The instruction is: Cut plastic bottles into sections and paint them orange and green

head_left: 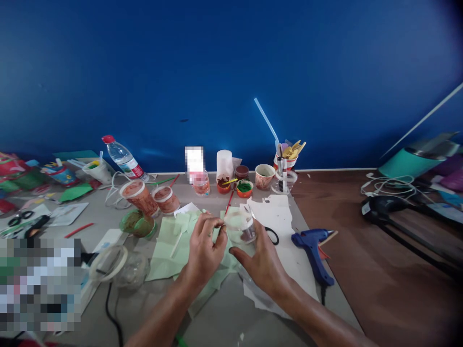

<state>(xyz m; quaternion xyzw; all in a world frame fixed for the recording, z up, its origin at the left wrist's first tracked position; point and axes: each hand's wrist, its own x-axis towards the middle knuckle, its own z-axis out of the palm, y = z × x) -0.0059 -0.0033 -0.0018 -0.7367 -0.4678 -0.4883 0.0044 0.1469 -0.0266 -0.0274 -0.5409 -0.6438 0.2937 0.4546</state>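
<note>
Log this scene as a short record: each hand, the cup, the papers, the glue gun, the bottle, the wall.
Left hand: at the cup's left side, fingertips close together; contact unclear
Right hand: against the cup's right side, thumb spread away from the fingers
Cup: clear plastic, between the hands
Papers: green sheets and white paper, below and around the hands
Glue gun: blue, lying right of the right hand
Bottle: red cap, leaning, back left
Wall: blue

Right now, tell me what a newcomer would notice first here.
The plain deep-blue wall fills most of the view's upper half. At centre, a round clear plastic cup is between the bare left hand and bare right hand; a blue pistol-shaped glue gun lies to their right.
</note>
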